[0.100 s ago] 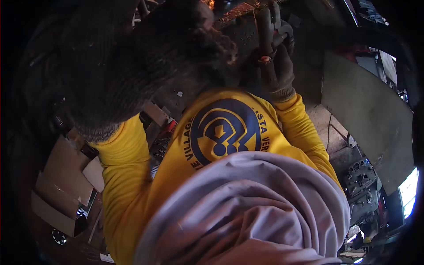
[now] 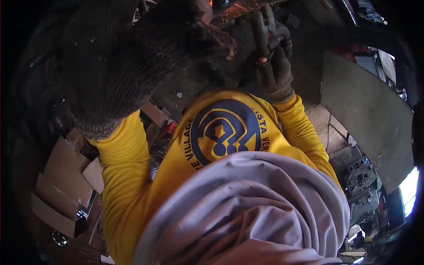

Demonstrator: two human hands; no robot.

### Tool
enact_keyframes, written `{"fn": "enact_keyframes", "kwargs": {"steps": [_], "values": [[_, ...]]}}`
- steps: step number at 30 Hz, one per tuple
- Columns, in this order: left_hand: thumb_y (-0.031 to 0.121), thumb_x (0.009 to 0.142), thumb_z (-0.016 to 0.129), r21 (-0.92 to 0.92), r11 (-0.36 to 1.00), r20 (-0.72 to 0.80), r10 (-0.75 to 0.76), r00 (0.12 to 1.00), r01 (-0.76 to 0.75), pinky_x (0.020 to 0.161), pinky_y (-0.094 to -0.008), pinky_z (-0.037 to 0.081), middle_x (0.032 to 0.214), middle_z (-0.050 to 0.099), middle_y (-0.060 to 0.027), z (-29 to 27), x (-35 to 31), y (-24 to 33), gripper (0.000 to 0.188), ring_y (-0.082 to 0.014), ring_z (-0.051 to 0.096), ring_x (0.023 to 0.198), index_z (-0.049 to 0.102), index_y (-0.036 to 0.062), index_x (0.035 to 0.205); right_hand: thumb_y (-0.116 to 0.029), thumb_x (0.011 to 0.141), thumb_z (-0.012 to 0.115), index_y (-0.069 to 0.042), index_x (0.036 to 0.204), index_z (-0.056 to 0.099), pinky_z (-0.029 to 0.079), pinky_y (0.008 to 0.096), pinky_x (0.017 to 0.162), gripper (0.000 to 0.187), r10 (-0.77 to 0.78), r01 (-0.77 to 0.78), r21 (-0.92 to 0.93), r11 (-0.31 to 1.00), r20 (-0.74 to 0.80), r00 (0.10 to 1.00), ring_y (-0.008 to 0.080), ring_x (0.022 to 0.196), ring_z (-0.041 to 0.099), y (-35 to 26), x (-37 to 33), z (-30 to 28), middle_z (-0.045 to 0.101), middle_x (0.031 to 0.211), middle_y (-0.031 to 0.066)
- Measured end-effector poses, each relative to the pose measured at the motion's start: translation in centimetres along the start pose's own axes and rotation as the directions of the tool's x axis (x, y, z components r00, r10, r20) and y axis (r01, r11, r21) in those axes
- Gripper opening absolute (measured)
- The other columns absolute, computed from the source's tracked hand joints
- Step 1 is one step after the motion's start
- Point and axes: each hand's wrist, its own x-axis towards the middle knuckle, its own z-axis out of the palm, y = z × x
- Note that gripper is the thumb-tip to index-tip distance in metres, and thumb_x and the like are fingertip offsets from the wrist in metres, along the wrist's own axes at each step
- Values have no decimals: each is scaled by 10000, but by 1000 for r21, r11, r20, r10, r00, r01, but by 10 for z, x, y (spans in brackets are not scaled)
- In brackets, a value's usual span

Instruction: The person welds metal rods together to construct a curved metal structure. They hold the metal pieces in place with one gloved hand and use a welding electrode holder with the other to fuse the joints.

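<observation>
My left hand, in a dark knitted glove with a ragged, worn end, is raised close at the upper left. Its fingers look curled, but deep shadow hides what they close on. On the right, my gloved right hand is wrapped round a dull metal piece of joined tubes, with a straight pipe and a bent one beside it. A small orange-red spot shows at the lower end of the straight pipe. Beyond both hands, at the top edge, lies a rust-coloured surface with an orange glow.
A large greyish sheet panel stands at the right. Below it is a machine with dials. Cardboard pieces lie at the lower left. A pale cloth hangs in front of my yellow shirt.
My right hand and the tube piece have shifted slightly down and left. The left hand has moved a little, and less orange glow shows at the top.
</observation>
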Motion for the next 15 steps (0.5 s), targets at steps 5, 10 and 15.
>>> {"fn": "enact_keyframes", "kwargs": {"steps": [5,10,15], "values": [[249,947,713,17,1000,0,0,1000,0,852,-356,554,1176,710,-107,-1,-1,1,375,-242,699,996,659,35,1250,-128,831,752,2,1289,584,549,321,820,505,-173,172,-232,957,15,985,200,912,663,-13,3,8,659,1150,115],[229,942,714,-104,995,-39,-11,999,7,794,-353,550,1093,722,-104,10,7,2,308,-242,698,905,683,41,1184,8,732,757,-22,1275,612,560,322,814,563,-119,119,43,992,2,993,234,913,675,-34,14,14,669,1188,113],[253,925,723,-283,925,65,-245,967,253,761,-339,540,1030,725,-110,9,-9,8,324,-229,689,847,693,49,1176,76,739,724,-76,1224,659,566,296,853,512,-277,274,-86,958,-25,961,225,986,709,-42,24,12,702,1183,71]]}}
